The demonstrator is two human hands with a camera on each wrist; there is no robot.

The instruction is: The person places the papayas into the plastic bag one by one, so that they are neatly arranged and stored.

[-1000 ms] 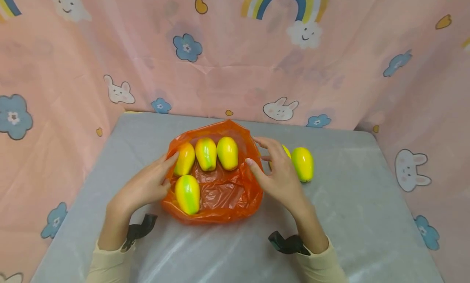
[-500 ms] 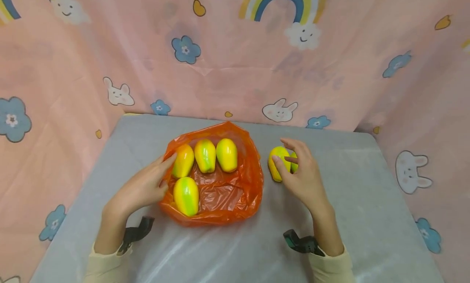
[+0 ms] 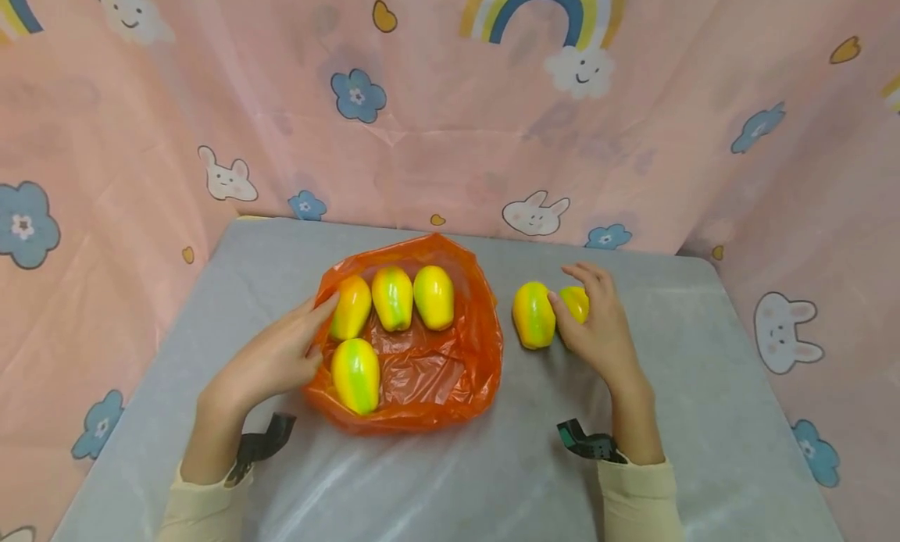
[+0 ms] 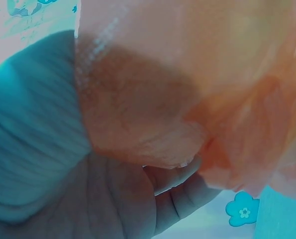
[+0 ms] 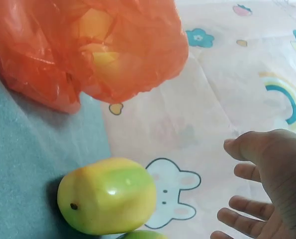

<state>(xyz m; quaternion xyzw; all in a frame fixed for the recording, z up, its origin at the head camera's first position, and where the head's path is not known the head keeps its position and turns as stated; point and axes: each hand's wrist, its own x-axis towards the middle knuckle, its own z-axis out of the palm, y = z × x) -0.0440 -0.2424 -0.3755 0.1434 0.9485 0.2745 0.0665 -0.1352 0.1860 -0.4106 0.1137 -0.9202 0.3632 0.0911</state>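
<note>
1. On the tabletop point(image 3: 450, 479), orange bag point(image 3: 485, 354) holds three yellow-green fruits point(image 3: 393, 298) from ten to one o'clock, another at eight.
2. Left hand point(image 3: 270, 354), at nine, touches the bag's rim; cannot tell whether its fingers pinch.
3. Two loose fruits point(image 3: 534, 315) at three; right hand point(image 3: 601, 327), fingers spread, beside the outer one.

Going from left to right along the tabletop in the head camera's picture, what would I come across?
Left hand → orange plastic bag with four yellow-green fruits inside → loose yellow-green fruit → right hand. One more fruit overlaps with the right hand, so I leave it unplaced.
</note>
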